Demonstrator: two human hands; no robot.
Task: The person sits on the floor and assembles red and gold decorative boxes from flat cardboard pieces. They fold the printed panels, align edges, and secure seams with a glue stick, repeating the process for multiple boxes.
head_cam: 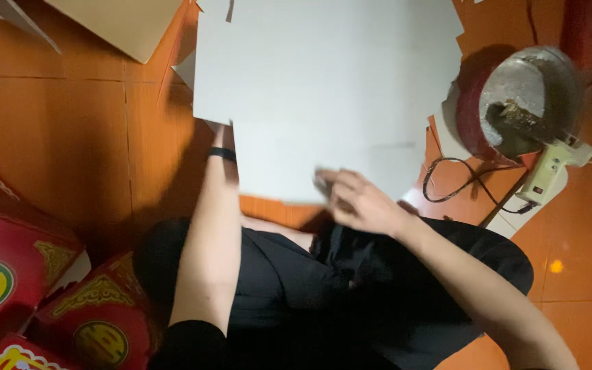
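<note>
Right hand (358,200) is pinching the near edge of the big white sheet (323,89), fingers curled shut on it, a bit blurry. Left hand (219,137) goes under the sheet's left side, so can't tell if it's gripping or just propping it. Sheet sits over the lap, covering most of the orange floor (70,137) ahead. I'd say support both edges evenly so it doesn't crease. Round metal pot with a corded white handle (522,103) sits to the right, red printed boxes (22,274) on the left, tan cardboard (118,24) up top.
</note>
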